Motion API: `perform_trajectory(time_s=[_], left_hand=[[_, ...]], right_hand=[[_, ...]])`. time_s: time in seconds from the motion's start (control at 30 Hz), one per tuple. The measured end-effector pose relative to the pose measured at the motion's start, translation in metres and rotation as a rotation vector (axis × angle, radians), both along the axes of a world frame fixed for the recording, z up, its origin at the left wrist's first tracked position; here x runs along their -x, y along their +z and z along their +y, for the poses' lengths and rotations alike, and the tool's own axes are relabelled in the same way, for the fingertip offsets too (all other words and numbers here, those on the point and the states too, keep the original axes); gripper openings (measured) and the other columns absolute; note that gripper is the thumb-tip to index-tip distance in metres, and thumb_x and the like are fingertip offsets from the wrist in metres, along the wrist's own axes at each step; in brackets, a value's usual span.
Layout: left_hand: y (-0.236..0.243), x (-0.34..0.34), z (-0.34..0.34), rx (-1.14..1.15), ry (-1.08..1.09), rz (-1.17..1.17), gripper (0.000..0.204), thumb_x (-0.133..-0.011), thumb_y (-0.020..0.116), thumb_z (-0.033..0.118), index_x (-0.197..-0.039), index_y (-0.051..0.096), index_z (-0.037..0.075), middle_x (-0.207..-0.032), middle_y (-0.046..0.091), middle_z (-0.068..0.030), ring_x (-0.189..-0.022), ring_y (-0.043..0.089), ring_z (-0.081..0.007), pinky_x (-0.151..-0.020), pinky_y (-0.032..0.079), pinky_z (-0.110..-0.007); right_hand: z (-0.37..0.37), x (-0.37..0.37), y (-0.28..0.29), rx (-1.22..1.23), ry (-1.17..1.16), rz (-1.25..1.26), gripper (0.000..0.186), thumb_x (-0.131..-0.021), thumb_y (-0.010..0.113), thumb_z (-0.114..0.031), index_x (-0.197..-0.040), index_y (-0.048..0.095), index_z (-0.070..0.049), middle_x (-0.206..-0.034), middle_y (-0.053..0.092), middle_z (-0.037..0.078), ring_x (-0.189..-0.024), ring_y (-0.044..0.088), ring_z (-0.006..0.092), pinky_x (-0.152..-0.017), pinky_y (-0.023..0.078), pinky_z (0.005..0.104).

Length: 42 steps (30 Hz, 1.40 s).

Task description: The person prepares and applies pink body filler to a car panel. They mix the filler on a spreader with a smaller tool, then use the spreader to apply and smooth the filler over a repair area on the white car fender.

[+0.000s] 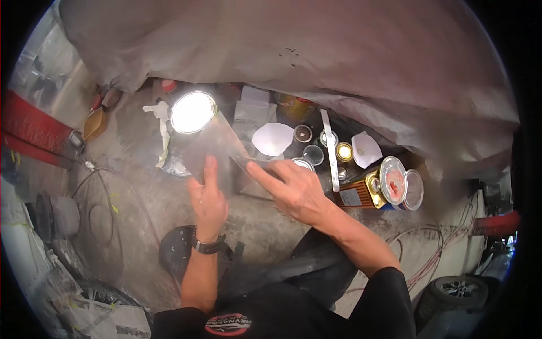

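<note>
Plastic sheet (217,148) pinched between left hand (208,202) and right hand (293,189), near bright lamp (193,112), cans (370,189) right.

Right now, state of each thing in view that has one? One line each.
Clear plastic sheet: held up off the floor by both hands.
Left hand: flat against the sheet, thumb up.
Right hand: gripping the sheet's right edge.
Round work lamp: lit.
Red-lidded round tin: lying on its side, lid on.
White paper cone: lying on its side.
Small round jars: open, upright.
</note>
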State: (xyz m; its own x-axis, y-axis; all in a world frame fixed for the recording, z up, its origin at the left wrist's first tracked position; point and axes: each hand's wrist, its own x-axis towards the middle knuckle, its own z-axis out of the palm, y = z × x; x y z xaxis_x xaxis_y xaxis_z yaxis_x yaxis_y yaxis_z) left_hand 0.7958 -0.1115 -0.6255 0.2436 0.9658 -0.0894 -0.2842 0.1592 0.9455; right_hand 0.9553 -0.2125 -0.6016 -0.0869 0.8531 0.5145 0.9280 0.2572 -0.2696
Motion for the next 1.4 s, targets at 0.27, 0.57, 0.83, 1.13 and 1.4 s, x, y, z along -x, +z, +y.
perform_trajectory(time_s=[0.27, 0.57, 0.83, 1.13, 1.4], left_hand=[[-0.012, -0.002, -0.007, -0.676, -0.376, 0.517, 0.026, -0.091, 0.066, 0.005, -0.117, 0.068, 0.000, -0.097, 0.070, -0.0128, -0.085, 0.063, -0.0224, -0.075, 0.049, -0.033], [-0.009, -0.004, 0.005, -1.174, -0.272, 0.820, 0.051, -0.072, 0.067, -0.007, -0.120, 0.070, 0.010, -0.111, 0.068, -0.0019, -0.105, 0.060, -0.0250, -0.088, 0.046, -0.039], [-0.019, -0.009, -0.001, -1.228, -0.353, 0.902, 0.049, -0.072, 0.066, -0.005, -0.117, 0.072, 0.013, -0.109, 0.067, 0.0029, -0.105, 0.058, -0.0218, -0.091, 0.041, -0.039], [-0.022, -0.012, -0.004, -1.251, -0.362, 0.863, 0.049, -0.071, 0.064, -0.006, -0.115, 0.073, 0.013, -0.107, 0.068, 0.0037, -0.104, 0.058, -0.0215, -0.092, 0.041, -0.039], [-0.024, -0.009, 0.002, -0.088, -0.197, 0.063, 0.038, -0.092, 0.065, 0.009, -0.130, 0.062, 0.012, -0.110, 0.068, -0.0043, -0.107, 0.060, -0.0222, -0.090, 0.046, -0.030]], right_hand=[[0.016, -0.047, 0.035, -0.139, -0.157, 0.420, 0.036, -0.088, 0.064, 0.007, -0.123, 0.067, -0.004, -0.087, 0.066, 0.013, -0.073, 0.065, 0.0212, -0.064, 0.051, 0.0314], [-0.013, -0.069, 0.037, 0.343, -0.286, 0.065, 0.033, -0.085, 0.059, -0.001, -0.113, 0.071, -0.011, -0.084, 0.061, 0.013, -0.082, 0.063, 0.0363, -0.071, 0.050, 0.0449], [-0.017, -0.075, 0.030, 0.497, -0.289, -0.187, 0.034, -0.083, 0.057, -0.002, -0.112, 0.073, -0.014, -0.091, 0.061, 0.008, -0.097, 0.063, 0.0305, -0.108, 0.037, 0.0611], [-0.014, -0.081, 0.028, 0.586, -0.298, -0.227, 0.027, -0.084, 0.062, -0.005, -0.106, 0.075, -0.015, -0.092, 0.065, 0.005, -0.094, 0.067, 0.0283, -0.114, 0.023, 0.0712], [-0.007, -0.065, 0.035, 0.137, -0.306, 0.552, 0.028, -0.090, 0.062, 0.002, -0.116, 0.070, -0.003, -0.096, 0.069, 0.014, -0.086, 0.068, 0.0282, -0.089, 0.052, 0.0413]])
